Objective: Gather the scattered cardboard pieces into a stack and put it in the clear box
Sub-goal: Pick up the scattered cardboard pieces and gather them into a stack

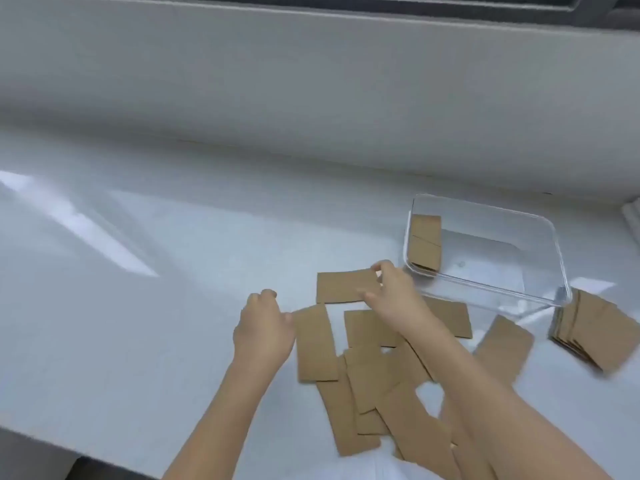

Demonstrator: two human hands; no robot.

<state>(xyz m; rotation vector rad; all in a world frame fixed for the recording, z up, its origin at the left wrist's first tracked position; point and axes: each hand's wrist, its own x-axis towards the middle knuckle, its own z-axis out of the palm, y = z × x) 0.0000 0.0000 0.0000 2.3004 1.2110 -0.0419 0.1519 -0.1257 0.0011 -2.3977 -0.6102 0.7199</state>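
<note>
We are working at a white counter [138,306] with cardboard pieces [367,386] scattered in front of us, many overlapping near the front edge. The clear box [540,292] sits tilted at the right, just beyond the scatter, and a couple of pieces already lean against its left wall inside. A fanned stack [599,334] rests on the counter just right of the box's near corner.

Our right hand [394,292] reaches to the far piece [343,287], which lies flat next to the box; the fingers curl over its right end and the thumb lies at its near edge, so this grip looks to be closing on that piece, though we cannot tell whether it is lifted yet. Our left hand [263,327] is loosely curled, fingers folded in, resting beside the upright piece [315,344] and touching its left edge; it holds nothing that we can see.

We judge the pieces to be light, thin and fairly stiff, flat strips that slide easily on this smooth counter. That makes them hard to pinch from above: better to drag one onto a neighbour or to the counter's edge, then take it by a short end, thumb under and fingers over. Stacked, they may fan and slip apart, so we would square the pile between both hands and hold it by its long sides when carrying it to the box.
</note>
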